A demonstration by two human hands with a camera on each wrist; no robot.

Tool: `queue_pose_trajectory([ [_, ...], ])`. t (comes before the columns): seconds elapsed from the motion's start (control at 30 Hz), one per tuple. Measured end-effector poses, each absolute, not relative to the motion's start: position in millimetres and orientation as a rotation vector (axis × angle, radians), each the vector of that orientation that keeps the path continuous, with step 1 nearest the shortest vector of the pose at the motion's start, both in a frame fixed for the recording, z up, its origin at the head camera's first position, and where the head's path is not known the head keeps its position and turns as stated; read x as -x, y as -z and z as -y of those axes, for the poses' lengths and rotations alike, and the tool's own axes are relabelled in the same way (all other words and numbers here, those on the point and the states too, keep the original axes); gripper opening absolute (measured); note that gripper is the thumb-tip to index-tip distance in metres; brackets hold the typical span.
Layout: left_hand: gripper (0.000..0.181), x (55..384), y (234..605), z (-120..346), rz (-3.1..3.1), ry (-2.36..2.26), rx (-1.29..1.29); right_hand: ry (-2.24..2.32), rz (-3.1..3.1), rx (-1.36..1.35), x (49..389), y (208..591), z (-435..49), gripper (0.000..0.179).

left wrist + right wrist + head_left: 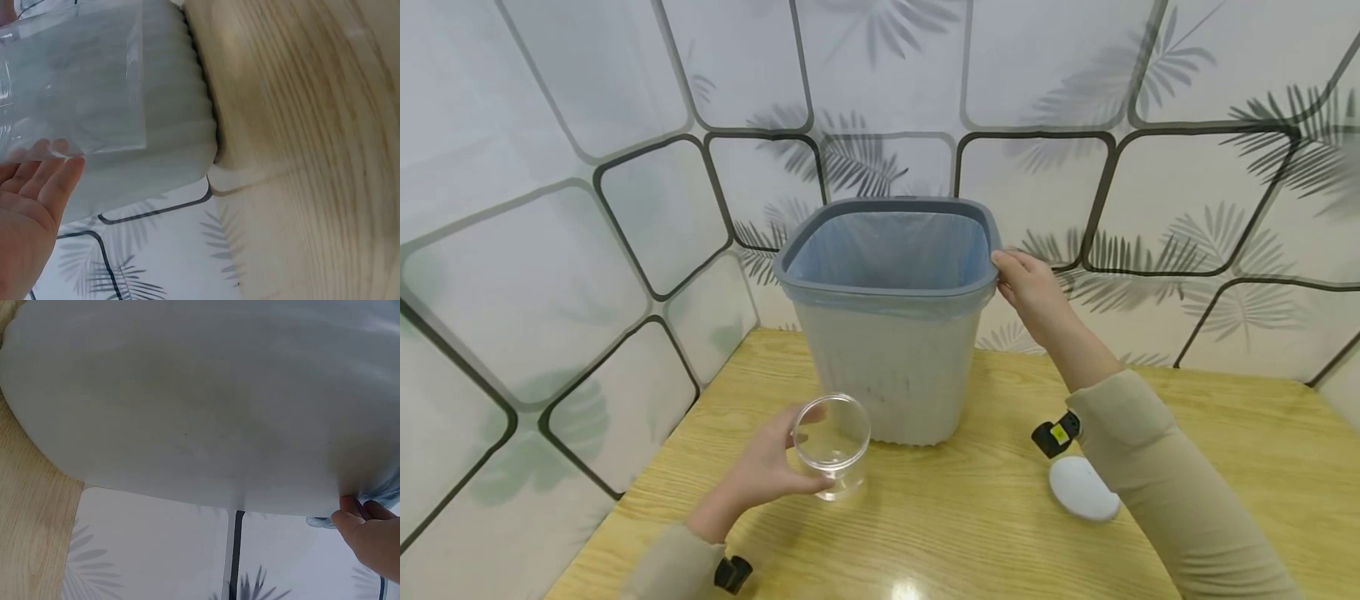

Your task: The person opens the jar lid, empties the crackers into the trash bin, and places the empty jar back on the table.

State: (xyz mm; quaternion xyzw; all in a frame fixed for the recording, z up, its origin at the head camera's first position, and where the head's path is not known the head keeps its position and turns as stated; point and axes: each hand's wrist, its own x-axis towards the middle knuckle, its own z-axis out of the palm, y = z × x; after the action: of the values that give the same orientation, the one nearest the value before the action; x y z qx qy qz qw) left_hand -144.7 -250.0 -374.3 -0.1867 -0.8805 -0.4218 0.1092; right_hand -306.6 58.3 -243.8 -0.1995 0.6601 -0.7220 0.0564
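Observation:
A white bin (887, 367) with a blue-grey rim (887, 292) stands upright on the wooden table, lined with a translucent blue bag (880, 242). My left hand (767, 467) holds a clear, see-through cup (833, 437) in front of the bin's lower left side, thumb and fingers around its wall. The left wrist view shows the cup (81, 81) close up against the bin's pale wall, with fingertips under its edge. At the bin's right upper corner, my right hand (1037, 296) grips the rim. The right wrist view has those fingers (351, 515) beside the crumpled bag edge.
A white oval object (1082, 489) lies on the wooden table (955, 517), near my right forearm. Behind and to the left hangs a patterned cloth (1037, 192) with leaf prints. A black wrist device (1056, 433) sits below my right sleeve.

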Motion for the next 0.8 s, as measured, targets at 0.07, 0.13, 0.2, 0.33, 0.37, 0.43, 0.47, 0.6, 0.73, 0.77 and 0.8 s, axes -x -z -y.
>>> queue_pose_trajectory([
  [0.07, 0.085, 146, 376, 246, 2.6, 1.251, 0.563, 2.189, -2.006, 0.605, 307, 244, -58, 0.057],
  [0.13, 0.086, 147, 378, 241, 2.609, 1.267, 0.58, 2.188, -2.009, 0.604, 307, 244, -57, 0.057],
  [0.2, 0.086, 149, 379, 235, 2.621, 1.287, 0.6, 2.183, -2.018, 0.602, 307, 244, -57, 0.057],
  [0.33, 0.089, 153, 382, 223, 2.656, 1.342, 0.648, 2.179, -2.024, 0.599, 308, 244, -57, 0.057],
  [0.37, 0.09, 154, 382, 219, 2.67, 1.355, 0.657, 2.177, -2.026, 0.598, 308, 244, -57, 0.057],
  [0.43, 0.091, 155, 384, 211, 2.698, 1.364, 0.682, 2.179, -2.024, 0.594, 308, 245, -57, 0.057],
  [0.47, 0.091, 156, 385, 207, 2.712, 1.356, 0.692, 2.18, -2.024, 0.593, 308, 245, -57, 0.057],
  [0.6, 0.091, 161, 387, 189, 2.763, 1.301, 0.736, 2.186, -2.021, 0.584, 308, 245, -57, 0.057],
  [0.73, 0.092, 167, 387, 171, 2.787, 1.307, 0.765, 2.194, -2.02, 0.576, 307, 244, -57, 0.057],
  [0.77, 0.092, 168, 387, 167, 2.793, 1.319, 0.77, 2.195, -2.02, 0.574, 307, 244, -57, 0.056],
  [0.8, 0.092, 169, 388, 163, 2.797, 1.327, 0.78, 2.198, -2.019, 0.572, 307, 243, -57, 0.056],
])
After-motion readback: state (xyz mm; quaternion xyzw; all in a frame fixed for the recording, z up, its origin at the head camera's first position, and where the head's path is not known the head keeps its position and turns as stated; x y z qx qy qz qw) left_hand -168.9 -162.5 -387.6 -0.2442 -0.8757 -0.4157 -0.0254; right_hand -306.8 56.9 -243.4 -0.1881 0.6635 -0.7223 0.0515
